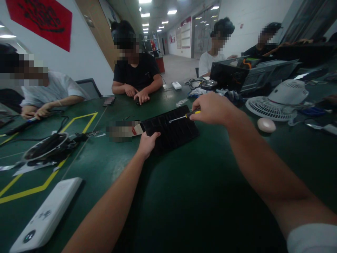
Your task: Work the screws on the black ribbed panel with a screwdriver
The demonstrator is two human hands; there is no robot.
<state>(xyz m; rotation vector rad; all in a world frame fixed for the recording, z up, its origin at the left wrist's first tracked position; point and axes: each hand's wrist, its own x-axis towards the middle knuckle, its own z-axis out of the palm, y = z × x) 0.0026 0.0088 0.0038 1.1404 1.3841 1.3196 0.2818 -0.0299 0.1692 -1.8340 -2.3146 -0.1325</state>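
Four people are around the green worktop (200, 182), with a white fan (283, 98) towards its right edge, a white slab-like device (47, 214) near its near left corner, and a blurred packet (123, 131) crowding the panel's left end. The black panel (171, 130) lies between the hands: the left hand (149, 142) pinches its left side, the right hand (212, 108) grasps a screwdriver (193, 113) over it.

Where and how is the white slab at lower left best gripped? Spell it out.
Grip the white slab at mid-length, across its two long edges, coming from above. It appears to lie flat, much longer than wide, with nothing covering its upper face.
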